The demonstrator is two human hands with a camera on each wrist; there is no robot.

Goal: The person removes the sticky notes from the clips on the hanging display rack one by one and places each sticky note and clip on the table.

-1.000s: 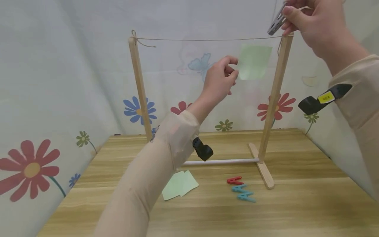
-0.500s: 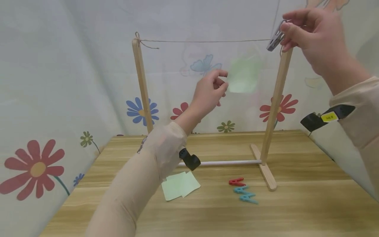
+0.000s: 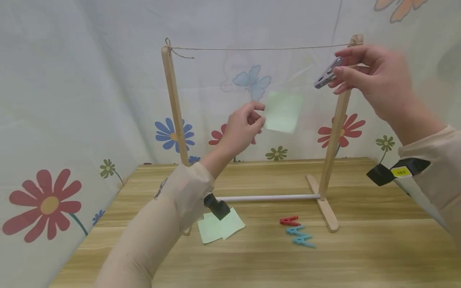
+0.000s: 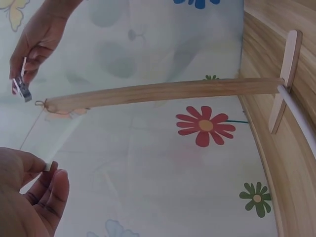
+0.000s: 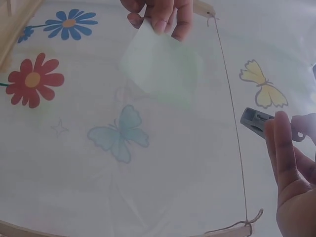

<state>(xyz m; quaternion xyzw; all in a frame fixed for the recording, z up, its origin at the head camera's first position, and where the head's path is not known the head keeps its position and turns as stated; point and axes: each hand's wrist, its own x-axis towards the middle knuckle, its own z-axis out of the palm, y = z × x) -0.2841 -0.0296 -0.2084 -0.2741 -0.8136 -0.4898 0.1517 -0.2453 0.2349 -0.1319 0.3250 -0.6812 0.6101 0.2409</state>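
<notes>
My left hand (image 3: 242, 126) pinches a pale green paper square (image 3: 283, 112) by its left edge, below the string (image 3: 259, 49) in the head view. Up at the right, my right hand (image 3: 376, 78) holds a grey clothespin (image 3: 328, 73) between thumb and fingers, its far end pointing down and left. The right wrist view shows the clothespin (image 5: 259, 121) beside the string (image 5: 232, 103), with the paper (image 5: 160, 64) hanging from the left hand's fingers. Only a sliver of the paper (image 4: 48, 166) shows in the left wrist view.
Two wooden posts (image 3: 174, 108) carry the string, joined low by a white rod (image 3: 270, 197). On the wooden table (image 3: 252, 264) lie more green paper squares (image 3: 230, 225), a red clothespin (image 3: 289, 221) and blue clothespins (image 3: 303, 241). A floral curtain (image 3: 90, 80) hangs behind.
Both hands have come down in the head view, the left also moving leftward with the paper. The right hand's clothespin has dropped from above the string's level to below it.
</notes>
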